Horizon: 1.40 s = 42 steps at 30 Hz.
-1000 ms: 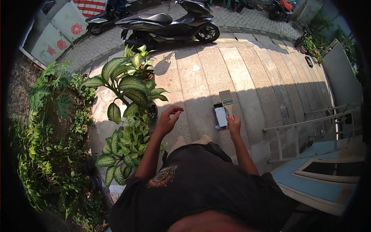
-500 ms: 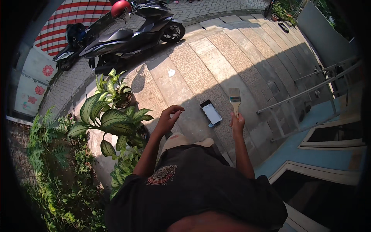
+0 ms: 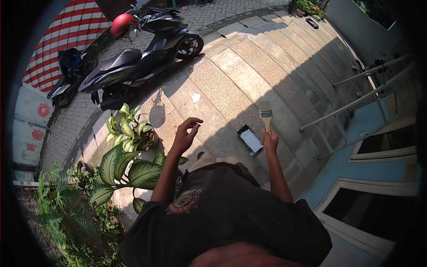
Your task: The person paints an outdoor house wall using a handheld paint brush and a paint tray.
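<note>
- Pale wood and light bristles: the paintbrush (image 3: 266,114) stands upright in the right hand (image 3: 269,140), which is clenched round the lower end of the handle; the bristles point up and away from the body, and the long axis runs nearly straight up the picture
- Just left of that hand and a little lower lies a small dark tray (image 3: 250,139) with a pale inside, flat on the stone paving (image 3: 231,80); it sits close beside the wrist, apart from the brush; its long axis slants from upper left to lower right; whether it holds paint I cannot tell
- The left hand (image 3: 186,135) hangs in the air, fingers loosely spread and curled, grasping nothing; it is well apart from the brush and the tray, so the right hand is much the nearer to both
- Below the left forearm stand potted plants (image 3: 129,155) with broad spotted leaves, at the left edge of the paving; beyond them a dark scooter (image 3: 138,66) with a red helmet (image 3: 122,24) on it is parked near the top left corner
- A metal handrail (image 3: 356,104) slants along the right edge, above blue steps
- Hidden: the black shirt (image 3: 222,222) covers the legs and the ground underfoot; the brush handle's end is lost inside the fist; the picture's rim is dark and bent
</note>
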Available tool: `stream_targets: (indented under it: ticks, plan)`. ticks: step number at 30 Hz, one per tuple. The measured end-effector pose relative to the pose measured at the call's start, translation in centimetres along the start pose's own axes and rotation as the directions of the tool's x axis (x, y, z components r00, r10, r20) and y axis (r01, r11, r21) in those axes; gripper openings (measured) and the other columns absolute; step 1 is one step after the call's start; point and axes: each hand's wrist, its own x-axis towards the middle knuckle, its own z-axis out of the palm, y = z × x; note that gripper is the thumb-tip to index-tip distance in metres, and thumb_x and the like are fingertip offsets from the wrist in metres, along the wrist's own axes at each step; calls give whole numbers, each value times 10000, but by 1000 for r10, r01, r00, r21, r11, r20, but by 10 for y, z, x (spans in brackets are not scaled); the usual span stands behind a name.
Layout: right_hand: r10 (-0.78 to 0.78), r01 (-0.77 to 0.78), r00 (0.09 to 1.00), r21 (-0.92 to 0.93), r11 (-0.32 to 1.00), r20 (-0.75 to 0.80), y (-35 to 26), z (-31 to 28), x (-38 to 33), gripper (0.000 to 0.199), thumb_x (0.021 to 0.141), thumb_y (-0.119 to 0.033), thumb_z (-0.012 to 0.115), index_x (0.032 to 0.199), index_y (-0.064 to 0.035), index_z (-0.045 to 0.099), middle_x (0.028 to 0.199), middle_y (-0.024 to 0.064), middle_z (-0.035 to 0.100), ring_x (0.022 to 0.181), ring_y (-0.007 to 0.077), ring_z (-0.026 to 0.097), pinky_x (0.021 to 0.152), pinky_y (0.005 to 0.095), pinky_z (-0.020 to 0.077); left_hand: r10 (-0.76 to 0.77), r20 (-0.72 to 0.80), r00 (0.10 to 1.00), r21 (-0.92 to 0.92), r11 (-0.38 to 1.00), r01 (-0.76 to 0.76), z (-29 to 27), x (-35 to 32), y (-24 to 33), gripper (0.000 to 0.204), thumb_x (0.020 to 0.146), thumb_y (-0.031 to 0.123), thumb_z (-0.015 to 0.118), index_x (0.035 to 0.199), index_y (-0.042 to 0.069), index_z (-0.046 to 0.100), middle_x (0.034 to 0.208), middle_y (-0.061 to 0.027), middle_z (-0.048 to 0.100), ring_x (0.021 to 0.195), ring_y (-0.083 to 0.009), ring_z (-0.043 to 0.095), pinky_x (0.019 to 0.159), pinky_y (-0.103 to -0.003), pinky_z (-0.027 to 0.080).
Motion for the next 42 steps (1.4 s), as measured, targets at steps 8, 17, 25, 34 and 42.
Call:
stream_targets:
  ticks: [8,17,25,34,42]
  plan:
    - [5,-3,1000,43,999,-31,-17,76,2,94,920,-148,657,913,-80,593,629,-67,427,495,37,377,445,244,366,19,140,990,-39,999,-14,-44,71,-19,190,962,92,574,1129,40,647,1087,-80,679,1027,-193,643,903,-339,502]
    - [26,-26,987,3,1000,-161,-30,51,33,131,912,-146,668,972,-51,602,639,-56,444,490,38,387,448,245,368,79,271,959,-65,996,-64,-11,143,-18,183,986,124,564,1120,32,648,1082,-71,690,1023,-187,644,915,-351,491]
    - [9,14,926,57,998,-377,-49,4,45,142,930,-159,663,991,-52,595,612,-56,418,477,41,357,445,247,351,151,446,882,-124,987,-106,53,203,-4,179,993,124,566,1129,38,646,1088,-70,688,1037,-181,639,920,-351,490]
    - [61,83,739,180,980,-671,-16,-27,18,119,933,-171,662,955,-71,602,610,-60,385,471,51,348,463,266,361,229,734,639,-197,973,-123,127,271,10,180,982,92,559,1117,19,653,1076,-89,691,1041,-194,649,927,-346,496]
    - [134,201,406,231,952,-904,-26,12,-4,148,925,-203,675,885,-83,598,600,-51,411,474,51,365,452,263,360,350,906,239,-330,936,-121,214,337,11,172,966,71,568,1105,24,658,1094,-99,685,1021,-209,645,898,-344,506]
